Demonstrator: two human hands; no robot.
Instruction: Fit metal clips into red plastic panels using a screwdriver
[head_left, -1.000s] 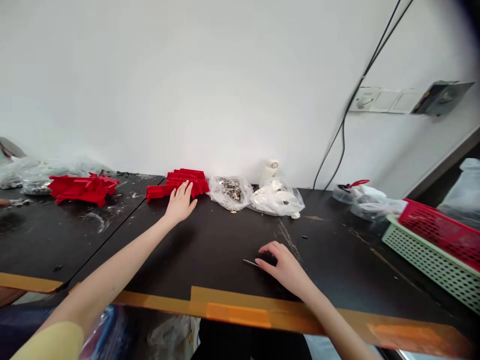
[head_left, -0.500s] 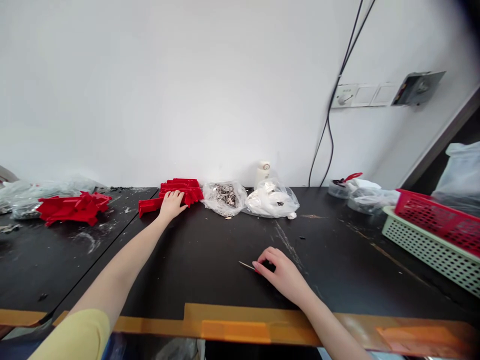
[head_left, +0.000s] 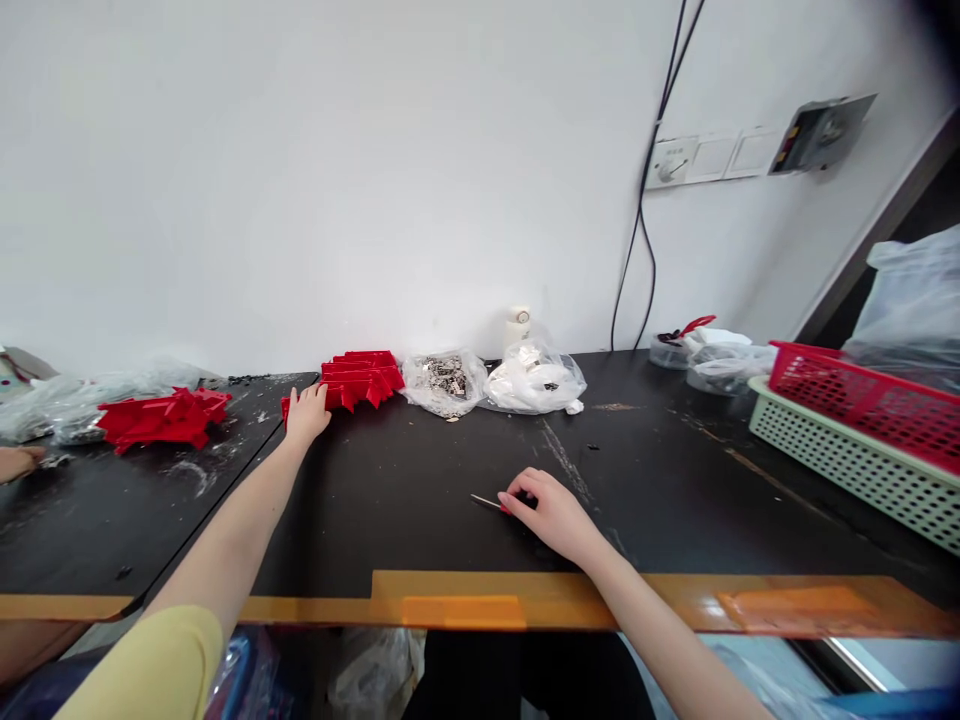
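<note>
My left hand reaches to the back left of the black table, its fingers on the near left end of the row of red plastic parts. Its grip is partly hidden by the hand itself. My right hand is curled low over the table, closed on a small tool with a thin metal shaft pointing left; a bit of red handle shows at the fingertips. Right of the red parts are a clear bag of small metal pieces and a bag of white pieces.
More red parts and plastic bags lie at the left, where another person's hand rests. A white bottle stands by the wall. Tubs and stacked red and green baskets are at the right.
My left hand has moved left along the red parts to their near left end. My right hand still holds the tool. Another person's hand has appeared at the left edge, and the view has shifted.
</note>
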